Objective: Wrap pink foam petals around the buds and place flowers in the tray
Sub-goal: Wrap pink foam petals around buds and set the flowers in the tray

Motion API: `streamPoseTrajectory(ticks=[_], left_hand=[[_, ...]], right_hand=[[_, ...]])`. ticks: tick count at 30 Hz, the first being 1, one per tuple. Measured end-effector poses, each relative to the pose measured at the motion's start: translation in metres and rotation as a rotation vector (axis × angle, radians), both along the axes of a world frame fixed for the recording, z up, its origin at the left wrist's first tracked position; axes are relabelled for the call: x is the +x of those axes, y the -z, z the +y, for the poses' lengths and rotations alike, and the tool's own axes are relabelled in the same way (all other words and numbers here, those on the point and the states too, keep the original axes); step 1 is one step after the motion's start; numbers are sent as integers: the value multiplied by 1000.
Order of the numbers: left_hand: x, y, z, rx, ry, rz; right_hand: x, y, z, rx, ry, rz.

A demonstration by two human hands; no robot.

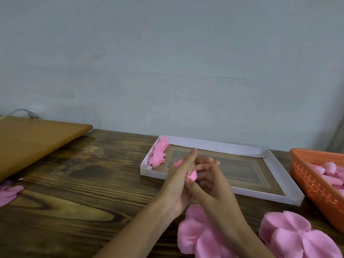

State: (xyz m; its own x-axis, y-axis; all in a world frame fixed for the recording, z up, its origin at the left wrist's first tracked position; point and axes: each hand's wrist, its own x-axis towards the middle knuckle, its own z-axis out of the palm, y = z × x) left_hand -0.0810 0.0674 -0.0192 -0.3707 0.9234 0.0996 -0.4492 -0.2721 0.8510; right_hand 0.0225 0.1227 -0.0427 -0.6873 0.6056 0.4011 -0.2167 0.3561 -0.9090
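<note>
You've got your left hand (176, 181) and right hand (212, 185) both curled around one little pink flower (192, 175) just over the tray's (219, 146) near edge, with finished flowers (159, 153) lined up at its left end.

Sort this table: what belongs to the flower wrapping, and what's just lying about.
Job in hand:
half-wrapped flower, held by left hand and right hand
tray with finished flowers
petal piles
orange basket of buds

Lying about:
light wooden board
grey cable
</note>
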Motion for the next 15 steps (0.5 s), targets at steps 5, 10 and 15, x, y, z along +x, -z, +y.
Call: streamPoseTrajectory(ticks=[5,10,15], left_hand=[[-1,4,0,-20,37,7],[-5,5,2,-46,26,1],[-6,5,0,-35,15,-2]], right_hand=[[-2,-5,-1,-157,-40,21],[0,-10,3,-142,-121,-80],[-2,-4,-4,-47,-39,6]])
